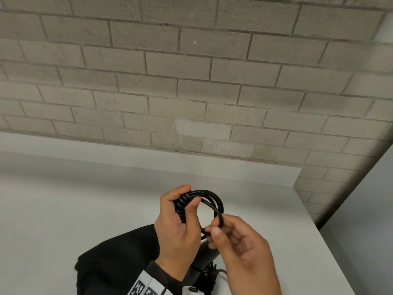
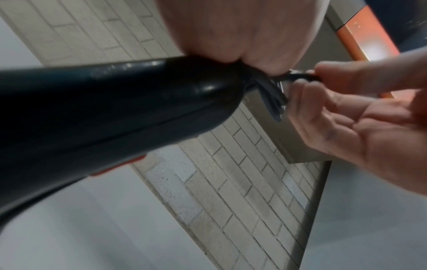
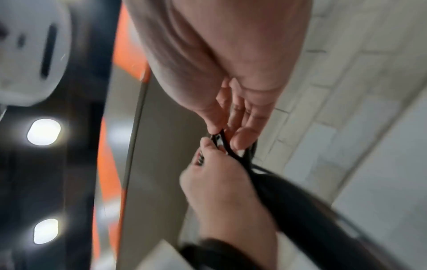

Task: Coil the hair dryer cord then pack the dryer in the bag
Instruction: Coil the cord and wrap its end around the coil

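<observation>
From the head view, a person stands at a white table (image 1: 63, 209) set against a grey brick wall (image 1: 191, 81). Above the table, the left hand (image 1: 178, 228) clenches one side of a coiled black cord (image 1: 212, 199), several loops bunched in its fist. The right hand (image 1: 240, 248) pinches the coil's opposite side between thumb and forefinger. A black bag (image 1: 114, 260) lies on the table just below the left hand, and the dryer (image 1: 207, 271) shows beneath both hands.

The left wrist view shows the dryer's dark handle (image 2: 115, 109) hanging from the fist, with right fingers (image 2: 346, 76) nipping the cord.

The right wrist view shows the same pinch, blurred.

Coiling looks nearly done; next, I judge, the last slack needs tucking before bagging.
</observation>
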`<state>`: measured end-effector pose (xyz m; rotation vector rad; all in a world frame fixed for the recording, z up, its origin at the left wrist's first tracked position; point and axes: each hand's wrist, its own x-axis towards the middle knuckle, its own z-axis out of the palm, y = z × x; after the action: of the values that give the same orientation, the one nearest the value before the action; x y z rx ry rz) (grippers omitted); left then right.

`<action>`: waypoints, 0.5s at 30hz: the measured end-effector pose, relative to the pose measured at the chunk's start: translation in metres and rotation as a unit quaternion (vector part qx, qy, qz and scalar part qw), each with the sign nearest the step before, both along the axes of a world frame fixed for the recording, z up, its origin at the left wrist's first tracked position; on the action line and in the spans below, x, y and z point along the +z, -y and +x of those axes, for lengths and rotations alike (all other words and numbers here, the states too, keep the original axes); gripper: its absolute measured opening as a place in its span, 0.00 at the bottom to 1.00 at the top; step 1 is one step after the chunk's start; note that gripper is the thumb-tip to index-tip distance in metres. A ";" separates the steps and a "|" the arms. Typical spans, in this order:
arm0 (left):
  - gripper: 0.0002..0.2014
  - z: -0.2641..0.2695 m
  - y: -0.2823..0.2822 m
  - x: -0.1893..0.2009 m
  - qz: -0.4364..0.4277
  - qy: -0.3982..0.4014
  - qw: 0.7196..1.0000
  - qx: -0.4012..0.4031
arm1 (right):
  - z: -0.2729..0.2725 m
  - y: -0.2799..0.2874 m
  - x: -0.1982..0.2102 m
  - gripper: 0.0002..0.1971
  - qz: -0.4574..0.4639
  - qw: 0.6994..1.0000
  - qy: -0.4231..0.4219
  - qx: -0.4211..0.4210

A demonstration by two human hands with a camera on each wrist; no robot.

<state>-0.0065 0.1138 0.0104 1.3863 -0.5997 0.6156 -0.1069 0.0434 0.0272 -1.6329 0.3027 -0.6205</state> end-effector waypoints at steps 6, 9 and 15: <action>0.15 -0.002 0.001 0.000 -0.015 -0.011 1.000 -0.014 | -0.008 0.021 0.005 0.27 0.339 0.921 0.017 0.191; 0.09 0.001 0.001 -0.002 -0.013 -0.016 1.000 -0.015 | -0.014 0.016 -0.008 0.24 0.113 0.986 0.019 0.120; 0.09 0.002 0.002 -0.004 -0.009 -0.006 1.000 -0.022 | -0.011 0.007 -0.049 0.13 -0.002 0.993 0.120 0.014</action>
<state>-0.0048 0.1114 0.0063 1.3561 -0.6124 0.5763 -0.1182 0.0361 -0.0219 -1.5447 0.1023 -0.7873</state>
